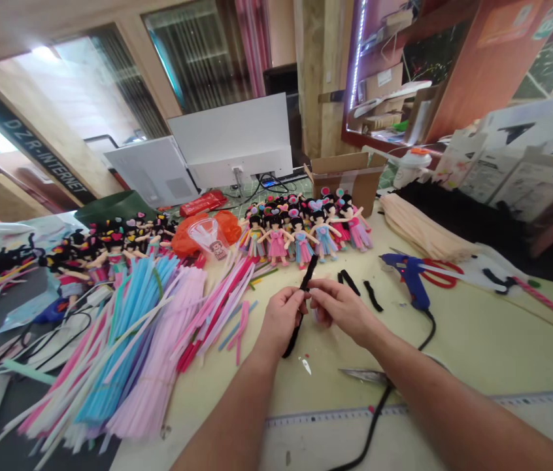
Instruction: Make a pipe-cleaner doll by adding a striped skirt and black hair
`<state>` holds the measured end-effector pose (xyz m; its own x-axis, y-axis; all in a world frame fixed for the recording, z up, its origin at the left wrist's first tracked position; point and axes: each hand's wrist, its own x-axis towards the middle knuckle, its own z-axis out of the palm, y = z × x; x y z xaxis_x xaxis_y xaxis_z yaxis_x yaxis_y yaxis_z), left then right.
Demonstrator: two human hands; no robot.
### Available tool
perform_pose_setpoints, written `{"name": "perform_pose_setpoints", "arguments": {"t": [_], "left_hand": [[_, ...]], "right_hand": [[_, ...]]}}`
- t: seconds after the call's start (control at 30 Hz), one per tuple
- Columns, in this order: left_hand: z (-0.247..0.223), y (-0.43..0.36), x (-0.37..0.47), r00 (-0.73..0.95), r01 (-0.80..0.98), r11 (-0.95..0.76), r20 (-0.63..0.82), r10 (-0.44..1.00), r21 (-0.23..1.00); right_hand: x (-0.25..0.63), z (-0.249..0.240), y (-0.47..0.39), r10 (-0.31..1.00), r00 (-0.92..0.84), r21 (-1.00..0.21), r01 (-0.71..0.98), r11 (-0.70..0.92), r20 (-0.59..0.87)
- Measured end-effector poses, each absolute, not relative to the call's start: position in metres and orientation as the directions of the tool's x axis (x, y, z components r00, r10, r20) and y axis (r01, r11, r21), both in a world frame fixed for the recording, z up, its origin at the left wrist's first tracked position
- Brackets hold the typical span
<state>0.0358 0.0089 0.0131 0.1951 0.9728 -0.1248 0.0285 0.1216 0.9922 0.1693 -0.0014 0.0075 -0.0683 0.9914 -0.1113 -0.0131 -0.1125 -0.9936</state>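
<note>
Black strip (pixel 293 338): slanted, over the worktop (pixel 316 392); could slip if pinch loosens.
Left grip (pixel 280 318): clamped on strip.
Right grip (pixel 348 311): at strip; closure unclear.
Cord (pixel 377 417): dragging right forearm (pixel 453 399) might snag it.

- pretty bright overall
- thin white LED strip (pixel 357 59) glowing upper right
- glare on the pale glass pane (pixel 68 82), upper left
- edges kinda stretched and smeary

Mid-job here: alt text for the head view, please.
The left hand pinches a black fuzzy strip, the right hand close beside it, over a pale table. Dolls cluster beyond; colored stem bundles lie left, a blue glue gun right.
</note>
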Motion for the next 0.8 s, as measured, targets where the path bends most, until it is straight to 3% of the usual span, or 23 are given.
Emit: {"name": "perform_pose_setpoints", "arguments": {"t": [0.13, 0.23, 0.3, 0.4, 0.47, 0.7, 0.77, 0.8], "left_hand": [[0.013, 0.010, 0.035, 0.172, 0.134, 0.095, -0.118, 0.978, 0.986], [0.011, 0.013, 0.034, 0.144, 0.207, 0.104, -0.135, 0.980, 0.973], [0.009, 0.015, 0.034, 0.131, 0.209, 0.151, -0.180, 0.975, 0.966], [0.009, 0.014, 0.035, 0.134, 0.136, 0.231, -0.249, 0.959, 0.963], [0.009, 0.013, 0.036, 0.148, 0.077, 0.268, -0.277, 0.950, 0.960], [0.010, 0.012, 0.037, 0.165, -0.045, 0.315, -0.304, 0.938, 0.948], [0.009, 0.012, 0.036, 0.161, -0.092, 0.327, -0.310, 0.937, 0.940], [0.009, 0.012, 0.036, 0.165, -0.116, 0.330, -0.310, 0.936, 0.937]], "right_hand": [[0.172, 0.004, 0.001, 0.996, -0.049, -0.994, 0.081, -0.076, -0.080], [0.189, 0.007, 0.006, 0.998, 0.015, -0.956, 0.285, 0.061, 0.069], [0.208, 0.010, 0.011, 0.978, 0.119, -0.849, 0.521, 0.085, 0.171], [0.234, 0.013, 0.018, 0.950, 0.269, -0.596, 0.793, -0.124, 0.160], [0.242, 0.011, 0.021, 0.944, 0.315, -0.512, 0.829, -0.226, 0.093], [0.238, 0.009, 0.021, 0.929, 0.367, -0.503, 0.812, -0.296, 0.046], [0.237, 0.014, 0.019, 0.933, 0.352, -0.573, 0.782, -0.247, 0.078], [0.235, 0.015, 0.019, 0.940, 0.331, -0.667, 0.719, -0.195, 0.082]]}}
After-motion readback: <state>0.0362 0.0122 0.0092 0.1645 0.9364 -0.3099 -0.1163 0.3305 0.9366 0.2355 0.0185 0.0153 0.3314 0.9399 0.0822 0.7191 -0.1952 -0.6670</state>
